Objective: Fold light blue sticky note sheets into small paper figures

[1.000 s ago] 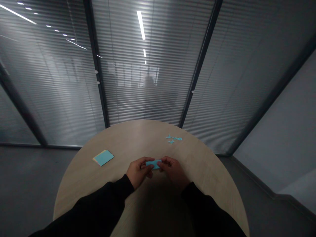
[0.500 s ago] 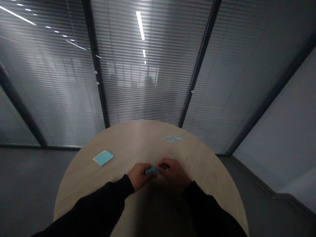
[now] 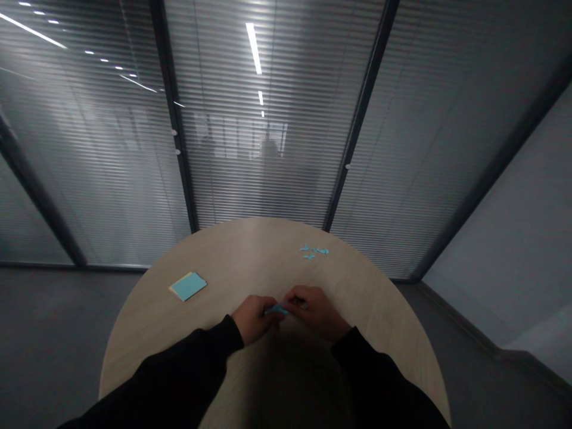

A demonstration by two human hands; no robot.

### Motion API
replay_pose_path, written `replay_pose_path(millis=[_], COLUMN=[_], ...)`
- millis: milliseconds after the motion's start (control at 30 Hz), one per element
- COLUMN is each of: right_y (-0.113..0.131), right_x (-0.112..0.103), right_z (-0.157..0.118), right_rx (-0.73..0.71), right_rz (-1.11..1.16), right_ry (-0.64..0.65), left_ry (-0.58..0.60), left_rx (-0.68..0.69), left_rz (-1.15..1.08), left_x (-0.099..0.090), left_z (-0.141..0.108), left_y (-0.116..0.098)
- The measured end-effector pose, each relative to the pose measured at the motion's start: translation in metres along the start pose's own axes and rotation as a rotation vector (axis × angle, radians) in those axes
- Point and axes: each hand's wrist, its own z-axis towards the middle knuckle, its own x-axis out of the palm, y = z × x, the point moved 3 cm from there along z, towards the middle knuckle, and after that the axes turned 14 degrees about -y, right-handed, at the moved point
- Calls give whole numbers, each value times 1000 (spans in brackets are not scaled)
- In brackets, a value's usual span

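Between my two hands is a small piece of folded blue paper [image 3: 277,309]. My left hand [image 3: 254,319] is closed on its left part, thumb on top. The fingertips of my right hand [image 3: 316,310] pinch its right end. The fingers cover much of the paper, so its full shape is hidden. Beyond my right hand, several small light-blue folded paper shapes [image 3: 309,257] lie in a cluster near the far edge. To the left lies a stack of paper sheets [image 3: 189,286], light blue on top with a yellow edge showing below.
Everything rests on a round wooden table [image 3: 241,250]. Behind it stands a glass partition with blinds [image 3: 268,190] and dark frames. A pale wall [image 3: 527,238] is on the right, with grey floor [image 3: 53,333] around the table.
The blue paper has turned slightly between my fingers, and less of its flat face shows. Both hands stay in nearly the same place. The stack and the cluster have not moved.
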Motion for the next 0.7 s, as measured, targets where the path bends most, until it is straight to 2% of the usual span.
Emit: replay_pose_path(millis=[133, 200, 367, 467, 567, 700], right_y=[-1, -2, -7, -13, -18, -20], right_x=[2, 2, 0, 3, 10, 15], right_z=[0, 0, 1, 0, -3, -6], right_rx=[88, 100, 128, 197, 293, 289], right_rz=[34, 12, 28, 95, 218, 159], right_ry=[1, 19, -29, -30, 0, 46], left_ry=[-57, -46, -12, -25, -53, -44], left_rx=[-6, -3, -23, -37, -50, -50], left_rz=[-16, -13, 18, 20, 1, -22], left_x=[2, 3, 4, 4, 4, 4], left_z=[0, 0, 1, 1, 0, 0], left_y=[-4, -3, 4, 5, 4, 4])
